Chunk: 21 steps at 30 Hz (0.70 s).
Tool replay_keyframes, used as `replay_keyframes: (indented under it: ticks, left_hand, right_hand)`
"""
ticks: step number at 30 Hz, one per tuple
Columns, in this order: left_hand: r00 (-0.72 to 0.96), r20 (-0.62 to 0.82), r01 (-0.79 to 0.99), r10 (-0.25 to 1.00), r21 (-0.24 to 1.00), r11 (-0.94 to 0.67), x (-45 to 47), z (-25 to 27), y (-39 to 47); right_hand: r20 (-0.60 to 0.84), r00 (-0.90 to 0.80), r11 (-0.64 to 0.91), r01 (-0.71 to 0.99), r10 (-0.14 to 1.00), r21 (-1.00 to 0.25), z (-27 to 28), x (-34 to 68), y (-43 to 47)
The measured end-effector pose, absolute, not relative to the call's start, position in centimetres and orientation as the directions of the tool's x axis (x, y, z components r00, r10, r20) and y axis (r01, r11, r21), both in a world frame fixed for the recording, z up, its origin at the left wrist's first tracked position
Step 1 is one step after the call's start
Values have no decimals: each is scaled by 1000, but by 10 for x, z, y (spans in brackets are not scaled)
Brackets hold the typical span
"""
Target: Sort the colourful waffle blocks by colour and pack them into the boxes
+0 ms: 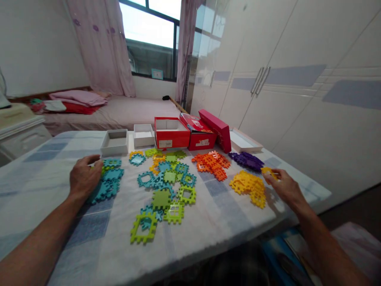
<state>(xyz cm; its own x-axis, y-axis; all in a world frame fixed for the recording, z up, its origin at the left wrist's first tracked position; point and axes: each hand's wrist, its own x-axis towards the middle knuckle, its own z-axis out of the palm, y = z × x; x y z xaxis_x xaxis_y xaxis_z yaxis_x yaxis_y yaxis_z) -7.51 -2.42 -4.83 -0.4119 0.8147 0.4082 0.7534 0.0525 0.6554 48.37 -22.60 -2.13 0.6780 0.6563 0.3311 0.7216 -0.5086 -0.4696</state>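
My right hand [284, 186] pinches a yellow interlocking tile [268, 172] just above and to the right of a heap of yellow tiles [247, 184]. On the left, my left hand [85, 176] has its fingers curled around a lime-green tile [105, 169], partly hidden by the fingers. That hand is at the edge of a pile of teal tiles [108, 186]. Between the hands lies a mixed spread of notched square tiles, among them a lime-green frame [153, 226] and a solid green tile [161, 199]. Orange tiles [211, 162] and purple tiles [247, 160] form separate piles.
Along the back of the cloth-covered table [190, 242] stand a grey-white box [114, 151], a small white box [143, 142], an open red box [172, 139], another red box [202, 141], a tilted red lid [218, 129] and a white tray [247, 147].
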Motion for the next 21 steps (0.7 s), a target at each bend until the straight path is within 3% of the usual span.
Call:
replay_keyframes:
  ticks: [4,9,14,17,21]
  left_hand:
    - [-389,418,762,821,646,32,-76,-49,-26]
    - [-393,429,765,813,643,30,-79,-53,-22]
    - [-359,445,745,821,666,-35,-78,-55,-21]
    - [-320,489,746,811,658,-102,-75,-54,-21]
    - [-292,518,765,804,631,-129,-74,-54,-22]
  right_hand:
    - [231,693,-563,700,683,-439,-49,513,-232]
    - [237,637,-508,745,733,-431,-54,506,-235]
    - [374,615,-470,781,694,-412,-27,476,-226]
    - [373,492,-280,822,786,-496,-5,429,-205]
    - [340,41,157,829,940,-536,13,340,-162]
